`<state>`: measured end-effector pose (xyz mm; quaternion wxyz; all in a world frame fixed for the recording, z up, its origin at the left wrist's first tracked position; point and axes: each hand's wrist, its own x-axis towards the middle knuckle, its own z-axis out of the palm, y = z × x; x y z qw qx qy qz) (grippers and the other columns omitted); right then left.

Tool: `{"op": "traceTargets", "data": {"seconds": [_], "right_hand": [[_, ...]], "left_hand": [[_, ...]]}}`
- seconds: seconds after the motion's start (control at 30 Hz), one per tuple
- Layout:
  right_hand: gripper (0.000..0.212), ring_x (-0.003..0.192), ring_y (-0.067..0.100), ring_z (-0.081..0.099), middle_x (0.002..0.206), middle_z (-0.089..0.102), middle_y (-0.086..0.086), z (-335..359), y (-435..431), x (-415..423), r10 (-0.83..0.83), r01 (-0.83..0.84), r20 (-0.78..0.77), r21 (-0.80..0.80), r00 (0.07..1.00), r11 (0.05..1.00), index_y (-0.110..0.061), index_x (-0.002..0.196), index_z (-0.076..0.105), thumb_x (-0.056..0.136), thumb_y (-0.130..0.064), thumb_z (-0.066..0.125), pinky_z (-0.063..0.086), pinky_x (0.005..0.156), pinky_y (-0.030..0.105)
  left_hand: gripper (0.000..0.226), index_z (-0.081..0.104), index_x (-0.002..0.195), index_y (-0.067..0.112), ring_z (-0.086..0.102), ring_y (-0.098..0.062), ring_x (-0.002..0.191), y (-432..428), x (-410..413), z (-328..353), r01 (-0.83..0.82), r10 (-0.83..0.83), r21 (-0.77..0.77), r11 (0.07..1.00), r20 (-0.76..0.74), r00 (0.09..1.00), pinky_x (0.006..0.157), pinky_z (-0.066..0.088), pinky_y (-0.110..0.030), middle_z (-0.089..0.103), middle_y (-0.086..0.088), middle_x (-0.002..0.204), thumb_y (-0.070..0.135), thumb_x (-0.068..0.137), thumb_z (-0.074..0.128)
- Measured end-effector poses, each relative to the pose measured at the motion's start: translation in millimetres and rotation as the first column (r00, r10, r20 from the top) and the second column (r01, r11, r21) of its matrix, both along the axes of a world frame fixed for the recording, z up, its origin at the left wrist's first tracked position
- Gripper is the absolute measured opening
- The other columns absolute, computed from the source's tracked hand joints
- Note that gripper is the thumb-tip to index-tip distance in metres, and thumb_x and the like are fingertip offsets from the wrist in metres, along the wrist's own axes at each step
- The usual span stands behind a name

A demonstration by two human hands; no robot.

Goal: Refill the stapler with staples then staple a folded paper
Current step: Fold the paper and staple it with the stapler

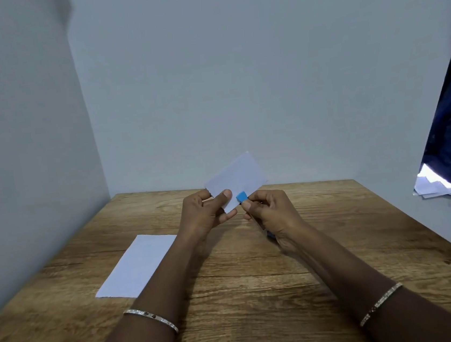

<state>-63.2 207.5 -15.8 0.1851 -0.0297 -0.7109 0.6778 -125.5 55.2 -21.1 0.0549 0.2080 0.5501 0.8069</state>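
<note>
Above the table (339, 242), a white folded paper (236, 178) meets a blue stapler (241, 196).

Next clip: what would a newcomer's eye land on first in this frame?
Above the middle of the wooden table, the left hand pinches a small folded white paper while the right hand grips a blue stapler at the paper's lower edge. After that, the eye goes to the white sheet lying flat on the table's left side.
</note>
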Motion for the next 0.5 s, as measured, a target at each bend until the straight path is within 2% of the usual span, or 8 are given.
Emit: {"op": "traceTargets", "data": {"seconds": [0.07, 0.17, 0.27, 0.33, 0.5], "right_hand": [[0.009, 0.079, 0.018, 0.072, 0.080, 0.074, 0.007, -0.3, 0.5, 1.9, 0.040, -0.040, -0.006, -0.057, 0.999, 0.998, -0.003, 0.097, 0.076, 0.092, -0.009, 0.072, 0.056, 0.070, 0.023], [0.019, 0.077, 0.013, 0.070, 0.085, 0.072, 0.011, 1.8, 3.7, 5.1, 0.133, -0.133, -0.016, -0.094, 0.991, 0.987, 0.000, 0.106, 0.074, 0.094, -0.014, 0.069, 0.055, 0.069, 0.020], [0.027, 0.071, 0.008, 0.068, 0.084, 0.070, 0.009, 7.5, 9.1, 7.7, 0.171, -0.172, -0.026, -0.078, 0.985, 0.982, 0.006, 0.113, 0.069, 0.098, -0.016, 0.064, 0.052, 0.064, 0.017], [0.028, 0.073, 0.009, 0.069, 0.085, 0.070, 0.009, 9.9, 13.5, 9.4, 0.197, -0.197, -0.012, -0.095, 0.980, 0.976, 0.005, 0.116, 0.069, 0.098, -0.016, 0.064, 0.053, 0.066, 0.018], [0.020, 0.079, 0.014, 0.072, 0.085, 0.075, 0.007, 10.2, 19.0, 11.2, 0.230, -0.227, 0.011, -0.134, 0.973, 0.965, -0.004, 0.109, 0.075, 0.096, -0.015, 0.066, 0.056, 0.071, 0.022]], "left_hand": [[0.024, 0.072, 0.104, -0.004, 0.064, -0.011, 0.065, -0.1, -0.7, -0.6, -0.005, 0.005, 0.016, 1.000, 0.016, 1.000, 0.075, 0.063, -0.032, 0.067, -0.008, 0.082, 0.012, 0.087, 0.078], [0.024, 0.072, 0.103, -0.004, 0.059, -0.022, 0.073, -1.1, -2.8, -0.3, -0.036, 0.034, 0.042, 0.998, 0.043, 0.998, 0.074, 0.063, -0.031, 0.055, -0.013, 0.085, 0.014, 0.087, 0.078], [0.022, 0.073, 0.106, 0.000, 0.075, -0.034, 0.090, -2.0, -3.7, -0.1, -0.049, 0.046, 0.057, 0.997, 0.053, 0.998, 0.070, 0.063, -0.029, 0.069, -0.024, 0.097, 0.014, 0.089, 0.076], [0.022, 0.072, 0.107, 0.000, 0.078, -0.033, 0.090, -2.2, -4.7, -0.1, -0.045, 0.042, 0.057, 0.997, 0.048, 0.998, 0.068, 0.062, -0.028, 0.076, -0.021, 0.106, 0.013, 0.089, 0.076], [0.024, 0.071, 0.113, 0.004, 0.078, -0.032, 0.088, -1.5, -6.4, -0.3, -0.043, 0.043, 0.009, 0.999, -0.025, 0.999, 0.068, 0.063, -0.030, 0.080, -0.012, 0.100, 0.016, 0.092, 0.073]]}}
